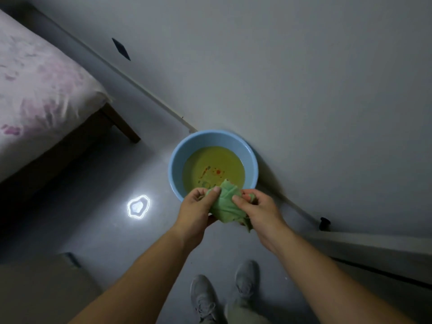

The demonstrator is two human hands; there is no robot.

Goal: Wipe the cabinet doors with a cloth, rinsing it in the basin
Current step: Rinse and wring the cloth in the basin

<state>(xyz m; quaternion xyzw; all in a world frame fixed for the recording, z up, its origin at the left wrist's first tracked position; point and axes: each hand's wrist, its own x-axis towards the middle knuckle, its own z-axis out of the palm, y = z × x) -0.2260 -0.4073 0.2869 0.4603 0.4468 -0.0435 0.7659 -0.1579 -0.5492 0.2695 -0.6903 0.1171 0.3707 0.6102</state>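
- Fingers of the left hand [198, 206] and right hand [257, 206] curled around the bunched green cloth [225, 206], held over the near rim of the blue basin [177, 164].
- The cloth looked soft, limp, probably wet and slippery; gripping both ends suits wringing.
- The basin stood on the floor [105, 230] beside the cabinet door [304, 90].

The basin [175, 164] at centre frame is smooth light-blue plastic with a soft sheen. The green cloth [225, 204] just below it is thin soft fabric, all crumpled up. Pretty sure the floor [105, 183] is something glossy, grey, since it throws back a bright light spot left of centre. Upper left, the bedcover [39, 90] is matt printed fabric and the bed leg [122, 125] is dark wood. At the bottom, the shoes [203, 298] look like grey knit mesh. On the right, the pale surface [315, 90] is smooth and matt.
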